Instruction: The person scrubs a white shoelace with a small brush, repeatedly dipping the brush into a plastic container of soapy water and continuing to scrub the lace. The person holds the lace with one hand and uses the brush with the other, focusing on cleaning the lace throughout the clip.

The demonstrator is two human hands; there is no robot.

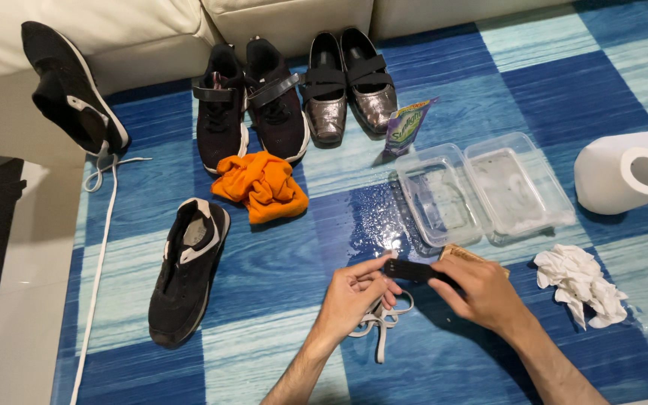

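Both hands meet low in the middle of the view over a blue checked mat [444,97]. My left hand [352,296] pinches the left end of a small flat black piece [406,270], and my right hand [481,292] grips its right end. A white shoelace [380,324] lies bunched under my left hand, touching its fingers. Just behind my right hand a brown object [460,253] peeks out, mostly hidden. A black sneaker [185,274] without a lace lies on the mat to the left of my hands.
A second black sneaker [73,86] leans on the pale sofa [114,22], lace trailing down. Black strap shoes [249,101], metallic flats [350,82], an orange cloth [262,186], a purple sachet [406,124], two clear tubs [489,187], a paper roll [628,176] and crumpled tissue [583,281] surround a wet patch.
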